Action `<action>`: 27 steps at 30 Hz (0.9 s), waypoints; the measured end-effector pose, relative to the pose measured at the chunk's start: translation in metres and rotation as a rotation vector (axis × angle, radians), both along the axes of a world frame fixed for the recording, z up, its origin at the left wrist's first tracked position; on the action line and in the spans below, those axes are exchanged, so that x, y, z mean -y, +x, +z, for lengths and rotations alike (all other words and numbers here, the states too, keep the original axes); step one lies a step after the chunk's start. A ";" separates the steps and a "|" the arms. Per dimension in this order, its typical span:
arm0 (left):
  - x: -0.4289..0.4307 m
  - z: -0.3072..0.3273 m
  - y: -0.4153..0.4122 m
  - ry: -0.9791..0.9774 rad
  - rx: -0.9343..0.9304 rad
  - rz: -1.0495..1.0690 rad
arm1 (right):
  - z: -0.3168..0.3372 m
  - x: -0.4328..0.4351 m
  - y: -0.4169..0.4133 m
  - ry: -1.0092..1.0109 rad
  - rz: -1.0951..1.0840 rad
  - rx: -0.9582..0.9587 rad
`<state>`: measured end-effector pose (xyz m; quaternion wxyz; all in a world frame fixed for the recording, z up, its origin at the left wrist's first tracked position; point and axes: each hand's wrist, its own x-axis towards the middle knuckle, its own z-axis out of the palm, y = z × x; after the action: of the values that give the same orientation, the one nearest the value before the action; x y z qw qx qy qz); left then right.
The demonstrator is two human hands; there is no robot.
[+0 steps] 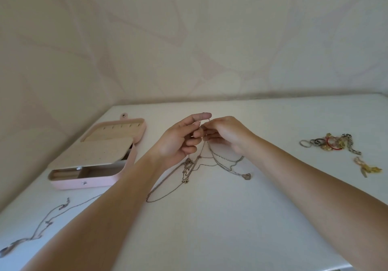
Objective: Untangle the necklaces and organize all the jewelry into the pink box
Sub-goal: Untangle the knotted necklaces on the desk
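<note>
Both hands meet above the worktop (231,224). The left hand (178,140) and the right hand (227,133) each pinch a fine strand at the top of the tangled necklaces (199,157), with the fingers (201,115) curled closed on chain and almost touching.

The tangle hangs straight down from that pinch, and its strands fan out onto the worktop toward the person. A small knot sits just below the left hand, so that hand is the nearer one to work it. A long loop trails to the lower left, and a heart pendant (246,175) rests to the lower right.

The pink box (84,183) stands open well to the left, nearer the left hand, with its long axis running away from the person.

Counted, there is one box, one tangle of what looks like three or more chains (the exact number cannot be told), and one separate necklace (48,222) stretched out at the near left. At the far right lie one heap of rings and bracelets (331,143) and one gold piece (367,168) just beside it. Nothing can be seen in the part of the box that shows.
</note>
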<state>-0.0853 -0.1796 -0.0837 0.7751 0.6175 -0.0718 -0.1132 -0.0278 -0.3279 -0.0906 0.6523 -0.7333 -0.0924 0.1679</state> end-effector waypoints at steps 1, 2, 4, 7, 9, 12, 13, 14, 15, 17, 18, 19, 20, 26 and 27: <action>0.000 -0.001 -0.002 -0.004 -0.016 -0.023 | -0.001 0.000 0.001 0.038 -0.016 -0.034; 0.001 -0.001 -0.003 -0.010 -0.031 -0.045 | -0.001 0.000 0.001 0.067 -0.034 -0.056; 0.001 -0.005 -0.005 -0.026 -0.062 -0.073 | -0.002 0.001 0.005 0.139 -0.087 -0.091; 0.001 -0.012 -0.007 -0.025 -0.089 -0.083 | 0.000 0.007 0.011 0.280 -0.190 -0.142; 0.001 -0.014 -0.008 0.006 -0.090 -0.071 | 0.000 0.012 0.013 0.368 -0.208 -0.162; 0.000 -0.013 -0.010 0.025 -0.087 -0.054 | 0.002 0.018 0.013 0.446 -0.174 -0.165; 0.000 -0.013 -0.010 0.018 -0.090 -0.052 | 0.004 0.021 0.013 0.466 -0.149 -0.155; 0.000 -0.013 -0.010 0.014 -0.093 -0.049 | 0.007 0.025 0.013 0.491 -0.112 -0.146; 0.000 -0.014 -0.010 0.018 -0.091 -0.041 | 0.011 0.028 0.012 0.525 -0.067 -0.146; -0.001 -0.011 -0.010 0.028 -0.078 -0.002 | 0.019 0.035 0.010 0.594 0.018 -0.166; -0.001 -0.007 -0.011 0.013 -0.066 0.012 | 0.023 0.038 0.008 0.621 0.044 -0.173; -0.001 -0.002 -0.010 -0.017 -0.051 0.019 | 0.025 0.040 0.007 0.643 0.059 -0.179; -0.003 0.004 -0.010 -0.057 -0.038 0.025 | 0.027 0.041 0.006 0.660 0.063 -0.183; -0.010 0.028 -0.016 -0.133 -0.042 -0.130 | 0.028 0.032 0.001 0.699 -0.066 -0.273; -0.010 0.027 -0.017 -0.131 -0.056 -0.177 | 0.026 0.027 -0.001 0.678 -0.069 -0.292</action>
<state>-0.1022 -0.1698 -0.0568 0.8024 0.5536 -0.1115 -0.1932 -0.0288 -0.3554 -0.0646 0.8699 -0.4465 -0.0240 0.2082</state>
